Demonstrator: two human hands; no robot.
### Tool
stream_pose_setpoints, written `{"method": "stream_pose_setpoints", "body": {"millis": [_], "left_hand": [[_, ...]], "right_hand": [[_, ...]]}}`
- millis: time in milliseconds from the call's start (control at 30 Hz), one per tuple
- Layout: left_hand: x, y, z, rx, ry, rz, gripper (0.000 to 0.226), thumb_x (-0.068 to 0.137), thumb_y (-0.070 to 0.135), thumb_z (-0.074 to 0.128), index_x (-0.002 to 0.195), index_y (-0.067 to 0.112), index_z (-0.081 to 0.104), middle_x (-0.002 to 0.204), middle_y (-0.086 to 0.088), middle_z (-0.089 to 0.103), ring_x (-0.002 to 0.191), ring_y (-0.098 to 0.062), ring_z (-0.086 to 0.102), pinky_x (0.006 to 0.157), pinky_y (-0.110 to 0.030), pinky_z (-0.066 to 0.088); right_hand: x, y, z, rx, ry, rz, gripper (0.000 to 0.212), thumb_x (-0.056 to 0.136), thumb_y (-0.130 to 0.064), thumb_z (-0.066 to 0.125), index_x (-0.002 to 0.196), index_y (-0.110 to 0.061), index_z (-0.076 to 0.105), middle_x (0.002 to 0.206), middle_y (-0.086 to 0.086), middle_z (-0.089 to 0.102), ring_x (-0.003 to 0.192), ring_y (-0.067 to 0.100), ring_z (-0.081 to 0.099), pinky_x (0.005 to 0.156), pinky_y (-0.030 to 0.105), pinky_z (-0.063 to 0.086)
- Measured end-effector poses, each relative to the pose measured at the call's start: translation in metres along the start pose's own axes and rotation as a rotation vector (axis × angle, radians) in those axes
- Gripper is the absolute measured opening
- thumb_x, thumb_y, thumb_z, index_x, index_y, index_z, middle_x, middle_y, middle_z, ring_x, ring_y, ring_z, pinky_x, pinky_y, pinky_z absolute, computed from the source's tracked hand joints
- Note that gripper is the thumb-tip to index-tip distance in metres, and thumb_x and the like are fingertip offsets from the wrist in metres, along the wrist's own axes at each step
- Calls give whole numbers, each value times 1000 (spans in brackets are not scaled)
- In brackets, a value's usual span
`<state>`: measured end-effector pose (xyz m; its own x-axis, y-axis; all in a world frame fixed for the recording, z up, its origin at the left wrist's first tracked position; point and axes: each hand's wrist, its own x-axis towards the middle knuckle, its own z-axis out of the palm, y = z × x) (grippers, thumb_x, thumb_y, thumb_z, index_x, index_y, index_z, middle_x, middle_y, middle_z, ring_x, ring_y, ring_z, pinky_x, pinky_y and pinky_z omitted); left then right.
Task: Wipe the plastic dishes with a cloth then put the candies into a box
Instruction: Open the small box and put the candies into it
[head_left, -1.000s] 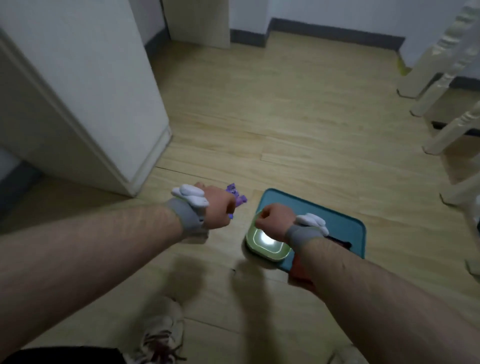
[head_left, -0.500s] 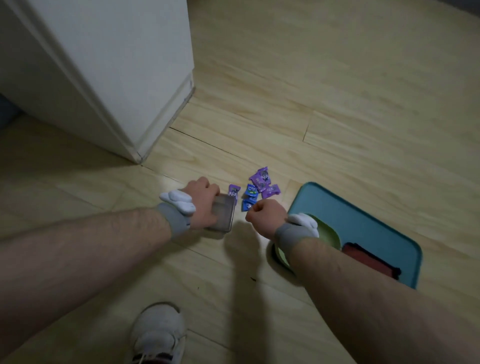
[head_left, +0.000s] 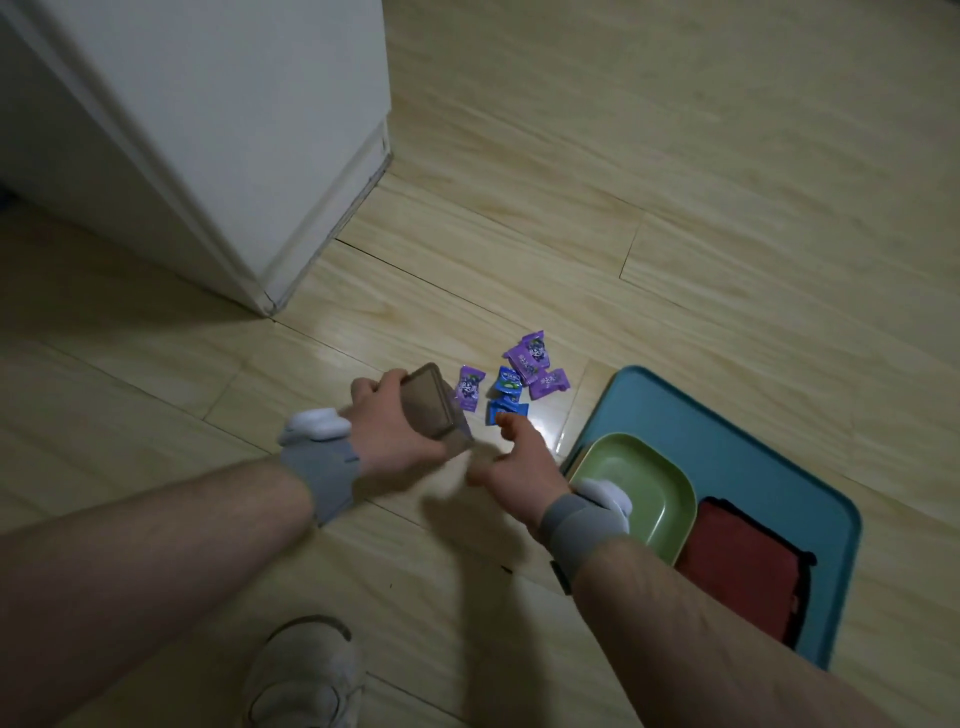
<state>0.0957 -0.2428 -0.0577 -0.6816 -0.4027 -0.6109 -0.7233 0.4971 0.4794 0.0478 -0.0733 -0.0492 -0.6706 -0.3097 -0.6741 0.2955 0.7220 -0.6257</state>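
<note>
Candies (head_left: 511, 382) lie in a small cluster on the wooden floor (head_left: 675, 182), purple and blue wrappers touching or just beside one another, directly beyond our fingertips. Our left hand (head_left: 395, 441) grips a small brownish box (head_left: 434, 410), tilted, its fingers (head_left: 371, 387) curled over the far edge and the thumb side wrapped under the near end; one purple candy sits just past the box's right side. Our right hand (head_left: 519, 462) hovers low over the floor beside the box, its fingers loosely bent, the tips almost at the nearest blue candy; we cannot tell whether they pinch anything. Behind the right wrist a green plastic dish (head_left: 639, 499) rests on a blue tray (head_left: 727, 431), with a folded red cloth (head_left: 743, 566) beside it on the same tray. Both wrists wear grey bands. A white cabinet corner (head_left: 234, 130) stands well beyond the left fingers, and a pale shoe (head_left: 306, 670) shows below our arms.
</note>
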Motion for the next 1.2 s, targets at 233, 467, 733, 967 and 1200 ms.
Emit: {"method": "stream_pose_setpoints", "body": {"millis": [233, 467, 733, 967, 1200], "left_hand": [[-23, -4, -1, -169, -166, 113, 92, 34, 48, 69, 121, 27, 52, 117, -5, 60, 97, -19, 66, 85, -38, 57], [-30, 10, -15, 73, -305, 293, 66, 46, 33, 66, 110, 24, 52, 96, 4, 66, 85, -17, 65, 73, -34, 55], [-19, 10, -26, 28, -319, 282, 45, 61, 24, 75, 104, 25, 58, 93, 0, 69, 87, -24, 68, 74, -39, 57], [-17, -5, -77, -447, -575, 173, 85, 46, 32, 79, 127, 18, 59, 118, -9, 65, 95, -31, 60, 73, -42, 48], [-13, -12, -87, -826, -573, -112, 71, 48, 25, 78, 118, 26, 66, 112, -22, 63, 102, -39, 61, 84, -54, 54]], "right_hand": [[-12, -23, 1, -250, -158, -344, 103, 56, -26, 92, 141, -20, 35, 132, -2, 49, 117, 16, 51, 102, 34, 43], [-11, -23, 3, -291, -149, -358, 95, 52, -34, 93, 132, -20, 44, 121, -1, 50, 105, 16, 51, 89, 27, 45], [-3, -31, 8, -210, -152, -313, 102, 45, -34, 95, 131, -19, 42, 122, 1, 51, 104, 16, 54, 90, 29, 48], [-11, -20, -14, -138, -369, -285, 106, 62, -11, 89, 146, -28, 25, 129, -12, 44, 115, 20, 56, 99, 38, 49], [7, -14, -9, -421, -127, -375, 85, 72, -20, 81, 143, -39, 38, 139, -5, 52, 120, 18, 54, 97, 26, 41]]}}
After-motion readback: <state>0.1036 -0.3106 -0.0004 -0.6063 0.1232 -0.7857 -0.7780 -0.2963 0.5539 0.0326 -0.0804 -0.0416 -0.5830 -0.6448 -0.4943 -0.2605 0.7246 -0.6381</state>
